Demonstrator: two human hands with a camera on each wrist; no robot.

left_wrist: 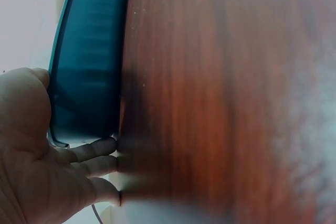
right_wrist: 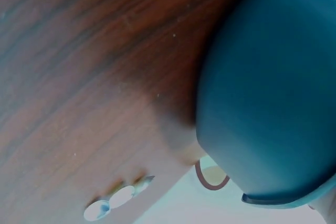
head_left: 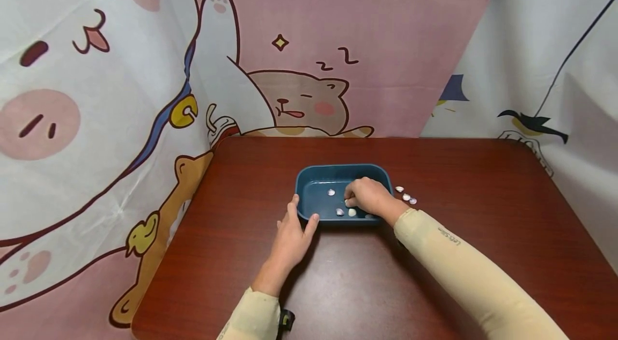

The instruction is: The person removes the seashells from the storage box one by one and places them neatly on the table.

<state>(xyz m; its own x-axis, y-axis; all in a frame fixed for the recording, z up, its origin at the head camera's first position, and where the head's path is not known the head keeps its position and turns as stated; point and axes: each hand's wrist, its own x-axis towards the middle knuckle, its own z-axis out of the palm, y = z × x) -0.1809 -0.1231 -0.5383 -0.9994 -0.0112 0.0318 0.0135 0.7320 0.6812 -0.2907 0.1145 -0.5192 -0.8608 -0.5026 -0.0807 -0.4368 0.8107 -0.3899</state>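
A blue rectangular tray (head_left: 316, 217) stands on the table. My left hand (head_left: 292, 235) rests at its front left corner, thumb by the front rim and other fingers fairly straight along the left end. In the left wrist view those fingers (left_wrist: 97, 166) reach past the tray's end, down to the tabletop. Inside the tray, my right hand (head_left: 369, 196) pinches a small pale seashell (head_left: 346, 202), mostly hidden by the fingertips. Around it in the tray lie a shell (head_left: 331, 192) farther back, a purplish shell (head_left: 340, 212) and a cream shell (head_left: 352, 212) near the front.
On the table (head_left: 232, 206), just right of the tray, lie a shell (head_left: 399, 189) and two more, one of them a purplish shell (head_left: 412, 201). A printed cloth (head_left: 386, 34) hangs behind the table's far edge. The right forearm crosses the tray's front right corner.
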